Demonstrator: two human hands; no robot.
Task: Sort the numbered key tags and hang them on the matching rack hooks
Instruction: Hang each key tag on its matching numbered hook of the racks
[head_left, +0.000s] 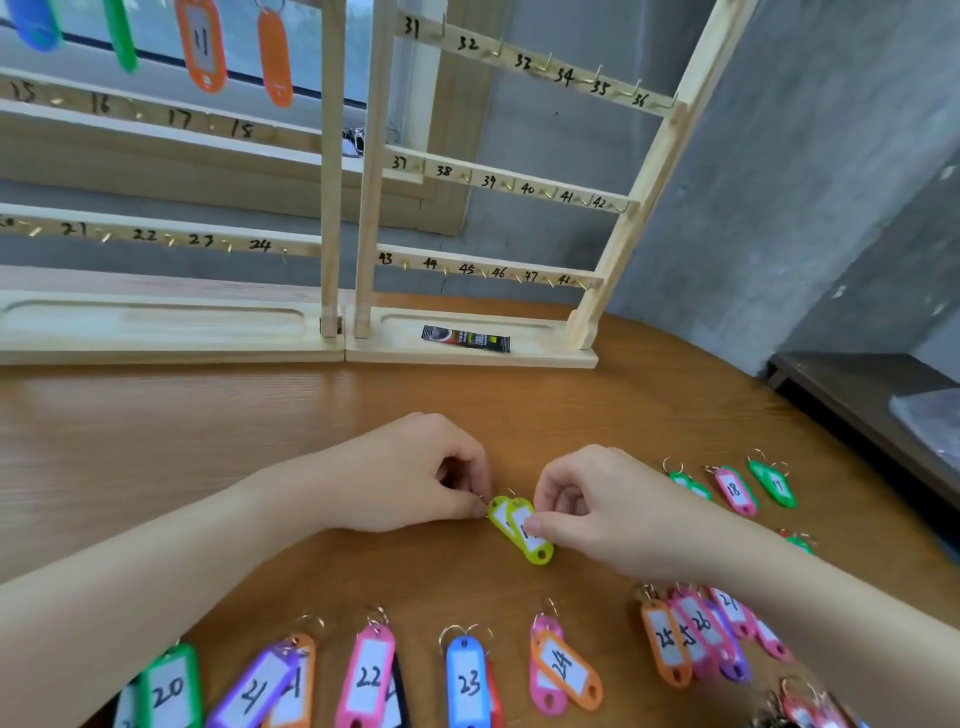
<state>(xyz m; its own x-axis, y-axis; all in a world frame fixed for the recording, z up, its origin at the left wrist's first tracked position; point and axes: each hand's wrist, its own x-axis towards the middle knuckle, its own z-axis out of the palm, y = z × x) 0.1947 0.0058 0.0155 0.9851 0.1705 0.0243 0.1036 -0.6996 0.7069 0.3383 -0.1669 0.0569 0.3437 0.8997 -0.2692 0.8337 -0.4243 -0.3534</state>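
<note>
Two yellow-green key tags lie overlapped on the wooden table at mid-frame; their numbers are hidden by fingers. My left hand pinches the ring end of the left tag. My right hand pinches the face of the right tag. Behind stand two wooden racks: the left rack with hooks 15 to 24, the right rack with hooks 31 to 48. Several coloured tags, one orange tag numbered 11, hang at the top left.
Tags numbered 20 to 24 lie in a row along the near edge, 25 and 26 under my right forearm, 18 and 19 at the right. A black sachet rests in the right rack's base tray. The table edge curves away at right.
</note>
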